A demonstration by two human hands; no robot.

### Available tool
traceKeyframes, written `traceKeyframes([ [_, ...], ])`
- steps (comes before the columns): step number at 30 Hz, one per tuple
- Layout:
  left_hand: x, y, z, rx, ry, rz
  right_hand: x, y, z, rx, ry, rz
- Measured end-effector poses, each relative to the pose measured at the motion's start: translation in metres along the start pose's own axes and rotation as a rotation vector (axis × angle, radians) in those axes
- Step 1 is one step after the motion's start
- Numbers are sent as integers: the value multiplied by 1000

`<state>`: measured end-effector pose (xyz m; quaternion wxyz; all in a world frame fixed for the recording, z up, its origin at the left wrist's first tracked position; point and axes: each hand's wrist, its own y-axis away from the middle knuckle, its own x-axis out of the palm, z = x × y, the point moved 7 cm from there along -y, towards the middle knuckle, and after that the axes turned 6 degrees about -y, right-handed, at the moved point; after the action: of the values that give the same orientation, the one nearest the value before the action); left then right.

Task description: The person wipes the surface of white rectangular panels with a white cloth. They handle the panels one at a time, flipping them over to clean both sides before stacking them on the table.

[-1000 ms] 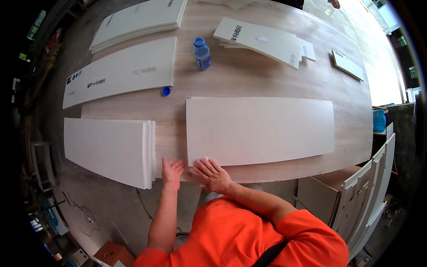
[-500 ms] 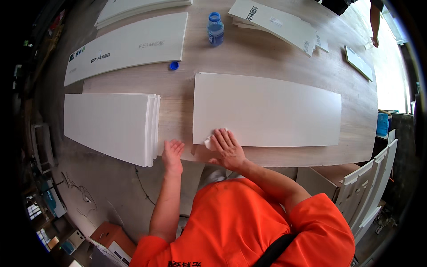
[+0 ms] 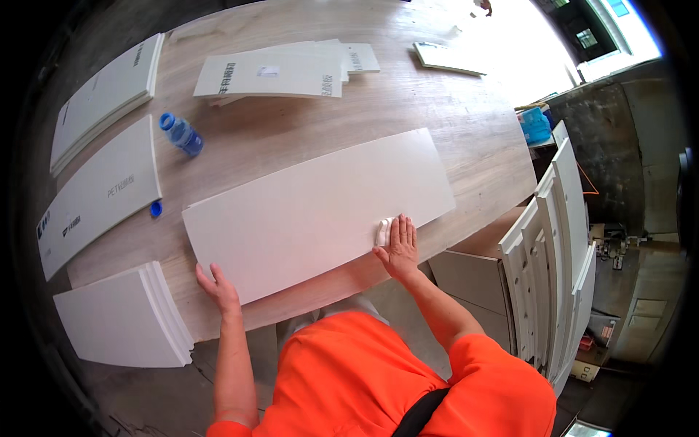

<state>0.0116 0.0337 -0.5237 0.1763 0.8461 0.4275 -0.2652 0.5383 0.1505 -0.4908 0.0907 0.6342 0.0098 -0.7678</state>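
A long white panel [image 3: 320, 197] lies on the wooden table, turned at a slant in view. My right hand [image 3: 400, 251] presses a folded white cloth [image 3: 383, 232] onto it near the right part of its near edge. The fingers are stretched out, with the cloth held under their thumb side. At the panel's near left corner is my left hand [image 3: 220, 288], thumb and fingers apart, beside or touching the edge; exact contact is hard to see. To its left sits a stack of white panels [image 3: 120, 317] at the table's near edge.
On the table [image 3: 480, 138] stands a blue-capless plastic bottle [image 3: 182, 135], with its blue cap [image 3: 156, 209] nearby. Printed white boards [image 3: 273, 73] lie behind; another board [image 3: 102, 197] and a board stack [image 3: 105, 102] lie left. Upright panels [image 3: 550, 255] lean at right.
My right hand has slid the cloth rightward along the panel's near edge. My left hand has come to the panel's near left corner. The whole view has turned toward the right.
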Motion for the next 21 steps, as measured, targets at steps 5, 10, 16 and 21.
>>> traceKeyframes([
  [5,23,13,-15,223,-640,-134,-29,-41,-157,522,-76,-88],
  [10,22,12,-24,136,-787,-165,-43,-164,-131,357,-116,-12],
  [16,22,7,-34,179,-848,-182,-51,-284,-86,208,-100,-19],
  [21,18,11,-35,138,-864,-186,-43,-245,-17,-214,-114,200],
])
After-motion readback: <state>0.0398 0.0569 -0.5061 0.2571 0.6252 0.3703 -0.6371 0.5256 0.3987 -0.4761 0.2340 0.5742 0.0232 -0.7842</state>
